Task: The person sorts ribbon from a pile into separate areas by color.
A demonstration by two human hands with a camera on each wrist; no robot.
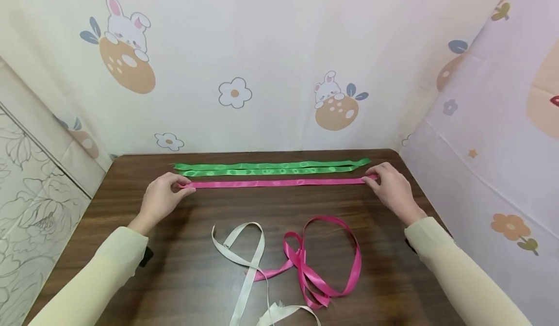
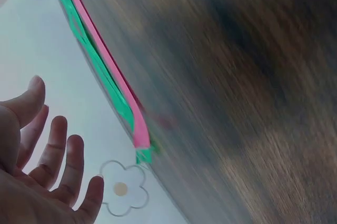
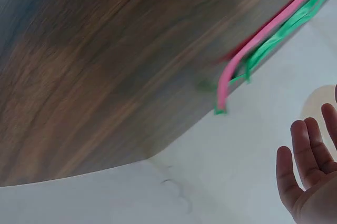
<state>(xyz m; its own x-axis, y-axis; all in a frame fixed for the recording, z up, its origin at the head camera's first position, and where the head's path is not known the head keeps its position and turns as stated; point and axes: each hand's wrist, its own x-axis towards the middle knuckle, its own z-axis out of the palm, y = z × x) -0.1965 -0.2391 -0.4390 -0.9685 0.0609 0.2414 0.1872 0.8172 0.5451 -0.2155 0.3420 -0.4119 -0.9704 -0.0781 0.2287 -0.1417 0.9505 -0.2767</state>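
We see a straight, narrow length of bright pink satin ribbon (image 1: 279,183) lying flat across the upper middle of the table (image 1: 384,277), a dark brown wood-grain surface. Our left hand (image 1: 162,197) is at its end in the left half of the frame, our right hand (image 1: 395,190) at its other end towards the right. In the head view the thumb and fingertips of each hand sit around the ribbon's end as if pinching it, while both wrist views show fingers spread and clear of the ribbon, so we cannot tell whether either hand grips it. Just above the ribbon, nearer the table's far edge, two shiny green satin strands (image 1: 262,171) run side by side, almost parallel to it. In the lower middle of the frame lies a loosely looped cream fabric ribbon (image 1: 248,281), part of it running out at the bottom edge. To its right, a tangled coil of bright pink satin ribbon (image 1: 357,263) rests on the table, its tail reaching left to the cream one. Behind the table, a pale cloth (image 1: 271,49) printed with rabbits and flowers fills the upper frame.
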